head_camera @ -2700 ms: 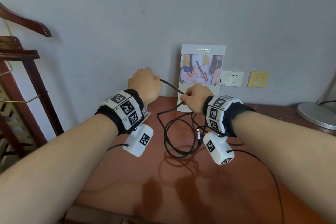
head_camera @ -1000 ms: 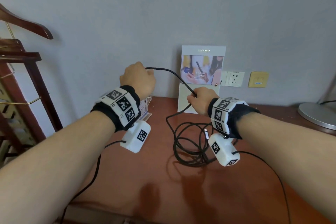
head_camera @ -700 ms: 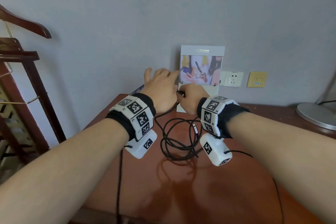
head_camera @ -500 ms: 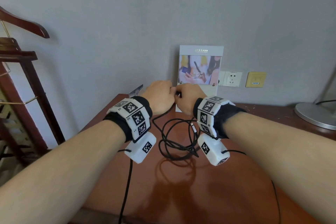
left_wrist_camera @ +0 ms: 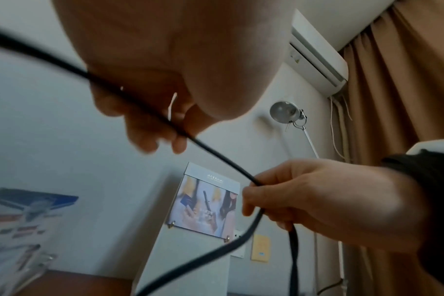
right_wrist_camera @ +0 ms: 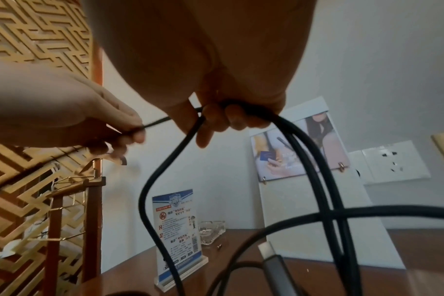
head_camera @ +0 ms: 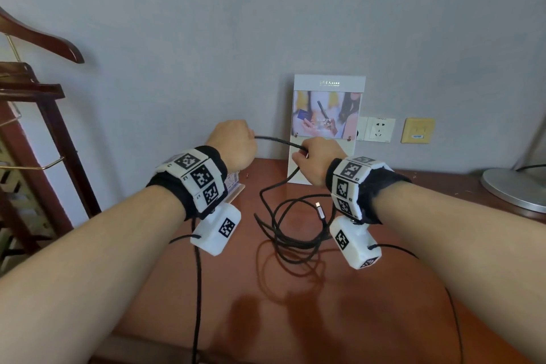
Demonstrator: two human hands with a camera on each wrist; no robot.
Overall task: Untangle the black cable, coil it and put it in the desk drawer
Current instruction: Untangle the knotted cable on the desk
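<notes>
Spanning the gap between both raised fists, a short run of thin, matte black cable (head_camera: 277, 141) with a round, faintly braided sheath. Left hand (head_camera: 233, 143) at 10 o'clock of the desk (head_camera: 295, 304), fingers (left_wrist_camera: 150, 128) curled round the strand, thumb pressing it against them. Right hand (head_camera: 317, 158) at 12 o'clock, closed in a fist; seen from the right wrist, fingertips (right_wrist_camera: 231, 118) clamped on a gathered bunch of strands that arch out and down in smooth loops. Below the right fist, hanging slack and pooling at the desk's centre in loose overlapping rings, still crossed over one another, not coiled. Within those rings at about 1 o'clock, a flat metal connector (head_camera: 320, 210) on a grey rectangular plug body, pointing up.

Polished reddish-brown wood underneath, glossy enough to mirror the loops and both forearms. Against the pale grey wall at 12 o'clock, a tall white sign board (head_camera: 328, 109), flat and rigid, with a printed photo held by small brass clips. At 10 o'clock, near the left wrist, a clear acrylic stand with a blue and white notice (right_wrist_camera: 176, 226); just beside it, a faceted glass ashtray (right_wrist_camera: 212, 232). At 3 o'clock, a brushed metal disc of a lamp base (head_camera: 514, 189). Far left, beyond the desk, a dark wooden valet rack (head_camera: 44, 92) with brass rails.
</notes>
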